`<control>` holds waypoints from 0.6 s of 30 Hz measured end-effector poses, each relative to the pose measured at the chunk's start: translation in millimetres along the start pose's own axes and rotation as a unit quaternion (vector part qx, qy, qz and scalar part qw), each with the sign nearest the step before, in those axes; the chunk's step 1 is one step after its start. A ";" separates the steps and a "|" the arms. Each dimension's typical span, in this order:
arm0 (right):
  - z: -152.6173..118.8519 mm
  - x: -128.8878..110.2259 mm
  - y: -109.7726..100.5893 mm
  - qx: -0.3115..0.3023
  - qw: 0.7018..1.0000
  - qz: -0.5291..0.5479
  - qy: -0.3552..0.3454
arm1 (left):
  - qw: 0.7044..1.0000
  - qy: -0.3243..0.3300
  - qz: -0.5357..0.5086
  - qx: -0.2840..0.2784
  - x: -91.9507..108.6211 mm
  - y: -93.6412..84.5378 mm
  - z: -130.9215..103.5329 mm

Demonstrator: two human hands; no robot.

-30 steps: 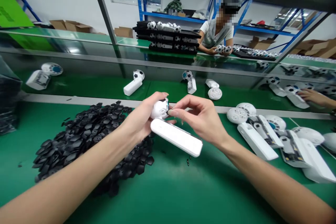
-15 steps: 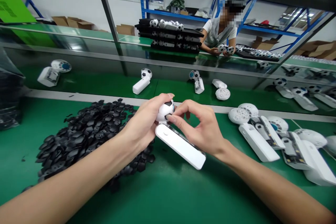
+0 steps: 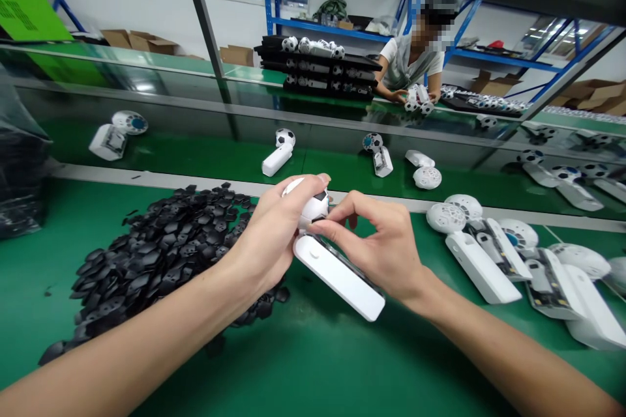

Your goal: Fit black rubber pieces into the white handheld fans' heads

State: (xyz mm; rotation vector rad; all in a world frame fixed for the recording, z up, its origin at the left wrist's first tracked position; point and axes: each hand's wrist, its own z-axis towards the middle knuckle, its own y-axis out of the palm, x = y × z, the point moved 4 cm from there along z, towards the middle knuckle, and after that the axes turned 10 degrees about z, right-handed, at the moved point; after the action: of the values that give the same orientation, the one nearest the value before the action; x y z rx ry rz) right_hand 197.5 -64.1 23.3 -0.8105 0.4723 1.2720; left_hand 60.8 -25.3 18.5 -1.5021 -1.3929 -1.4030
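Note:
My left hand (image 3: 276, 234) is wrapped round the ball-shaped head of a white handheld fan (image 3: 340, 279), its thumb on top. The head has a black-and-white football pattern, and the long white handle slants down to the right, clear of the fingers. My right hand (image 3: 374, 238) pinches a small black pentagon piece (image 3: 319, 219) against the side of the ball. The fingertips partly cover that piece, so how far it sits in the recess is hidden. Left of the hands, partly behind my left forearm, lies a heap of black pentagon pieces (image 3: 161, 254).
Several white fans (image 3: 482, 267) lie on the green table at right. Beyond a pale rail, more fans (image 3: 278, 159) rest on a green belt (image 3: 195, 159). A dark plastic bag (image 3: 19, 176) stands at left. Across the line, a co-worker (image 3: 415, 58) holds football-patterned fans beside stacked black trays (image 3: 320, 68).
The fans on the belt have shifted right. My hands keep their hold, with the left thumb and fan tilted slightly. Across the line, the co-worker has turned the held fans so their white handles show.

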 end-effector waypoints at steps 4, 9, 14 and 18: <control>0.9 1.7 -1.1 0.022 0.990 0.077 0.117 | 0.996 0.071 0.050 0.024 8.1 0.9 -5.3; 0.1 2.6 -1.6 0.017 0.983 0.085 0.163 | 0.992 0.094 0.080 0.030 14.4 2.9 -11.2; -3.0 -8.1 -2.1 0.050 0.992 -0.106 -0.038 | 0.991 0.113 0.060 0.024 19.2 2.9 -10.9; -5.1 -8.9 0.4 0.075 0.971 -0.194 -0.116 | 0.993 0.103 0.053 0.015 19.7 4.6 -14.3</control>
State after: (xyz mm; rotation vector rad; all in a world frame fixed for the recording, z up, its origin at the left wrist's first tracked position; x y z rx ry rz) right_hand 195.5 -73.8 26.2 -0.5810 0.2042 0.9386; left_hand 58.7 -34.6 41.4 -1.3502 -1.1855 -1.4194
